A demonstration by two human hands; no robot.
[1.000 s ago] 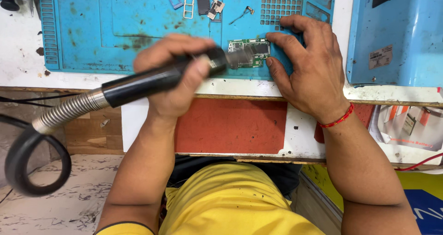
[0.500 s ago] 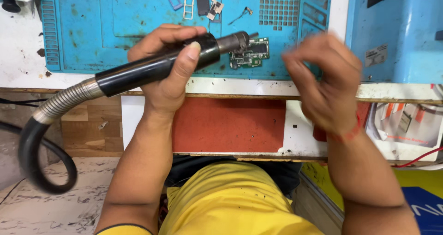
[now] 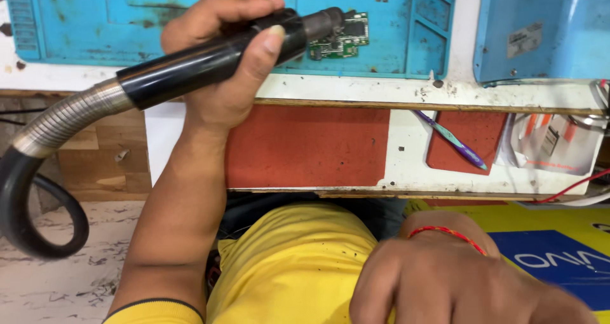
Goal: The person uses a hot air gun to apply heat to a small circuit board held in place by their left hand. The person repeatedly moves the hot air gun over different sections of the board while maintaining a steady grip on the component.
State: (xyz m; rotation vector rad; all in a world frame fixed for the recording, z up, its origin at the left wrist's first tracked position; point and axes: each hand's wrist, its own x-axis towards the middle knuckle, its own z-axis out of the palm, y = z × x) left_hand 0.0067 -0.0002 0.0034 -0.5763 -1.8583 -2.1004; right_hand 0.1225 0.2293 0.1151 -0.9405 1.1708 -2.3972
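My left hand [image 3: 222, 63] grips the black handle of a hot-air wand [image 3: 216, 60], whose metal nozzle points right over a small green circuit board [image 3: 346, 41]. The board lies on a blue work mat [image 3: 190, 25] near its front edge. A ribbed metal sleeve and black hose [image 3: 38, 171] run from the wand down to the left. My right hand [image 3: 445, 279], with a red thread on the wrist, is low at the bottom right, near my lap and away from the bench. Its fingers are curled and I cannot see anything in it.
A blue box-shaped unit [image 3: 540, 28] stands at the right of the mat. A toothbrush-like tool [image 3: 451, 139] lies on the lower white shelf with red pads [image 3: 305, 146]. Packets and wires [image 3: 559, 146] sit at the far right. A yellow shirt fills the bottom.
My right hand left the circuit board and dropped from the bench to my lap. The left hand kept the wand over the board, and the view moved closer.
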